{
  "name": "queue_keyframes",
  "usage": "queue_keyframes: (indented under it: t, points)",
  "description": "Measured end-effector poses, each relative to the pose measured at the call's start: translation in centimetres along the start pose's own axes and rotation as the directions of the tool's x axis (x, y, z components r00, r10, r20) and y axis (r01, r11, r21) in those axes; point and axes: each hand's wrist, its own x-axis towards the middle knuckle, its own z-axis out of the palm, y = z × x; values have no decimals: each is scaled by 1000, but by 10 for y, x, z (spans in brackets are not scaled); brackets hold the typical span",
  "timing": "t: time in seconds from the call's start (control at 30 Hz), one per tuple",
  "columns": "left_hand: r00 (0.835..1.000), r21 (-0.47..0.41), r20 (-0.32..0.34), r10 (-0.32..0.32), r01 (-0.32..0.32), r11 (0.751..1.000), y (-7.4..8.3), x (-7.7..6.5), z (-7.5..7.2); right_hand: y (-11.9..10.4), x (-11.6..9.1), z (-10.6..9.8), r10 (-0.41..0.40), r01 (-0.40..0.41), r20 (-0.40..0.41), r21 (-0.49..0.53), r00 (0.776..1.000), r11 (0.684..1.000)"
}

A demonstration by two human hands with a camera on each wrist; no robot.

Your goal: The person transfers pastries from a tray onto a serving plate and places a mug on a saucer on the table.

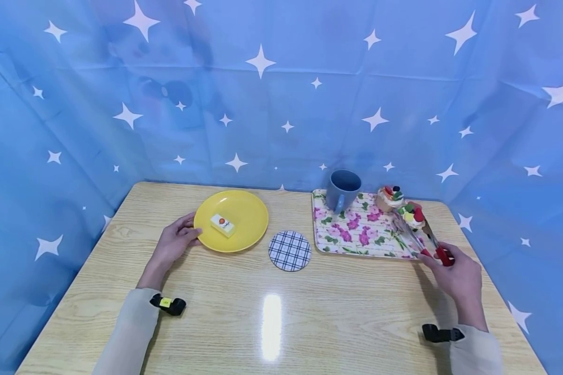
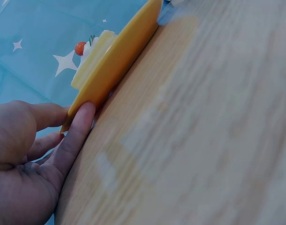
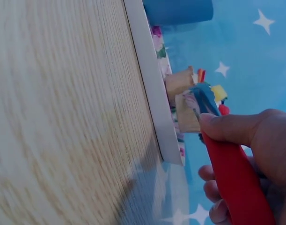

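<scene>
My left hand (image 1: 174, 240) pinches the near-left rim of a yellow plate (image 1: 248, 208), thumb on top and fingers beneath. On that plate lies a small slice of cake (image 1: 222, 225) with an orange ball on top. My right hand (image 1: 461, 273) grips red-handled metal tongs (image 3: 236, 173) at the tray's right end. The tong tips are around a cupcake (image 1: 413, 215) topped with red, yellow and green pieces. Just behind it, a second cupcake (image 1: 389, 199) stands on the floral tray (image 1: 330, 237).
A blue mug (image 1: 341, 190) stands at the tray's back left. Between plate and tray lies a round checked coaster (image 1: 289, 251). A blue curtain (image 1: 281, 104) with white stars borders the wooden table (image 1: 216, 317) at the back and sides.
</scene>
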Motion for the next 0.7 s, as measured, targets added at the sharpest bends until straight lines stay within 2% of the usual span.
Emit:
queue_keyframes:
  t: [0.43,0.7]
  points:
    - [1000,11,-4,-12,12,1000,0,1,0,-4,-4,1,-1,1,-7,-11,1000,1000]
    - [1000,-2,-4,-10,10,1000,1,-1,0,-8,-7,2,-32,32,0,-6,999,999]
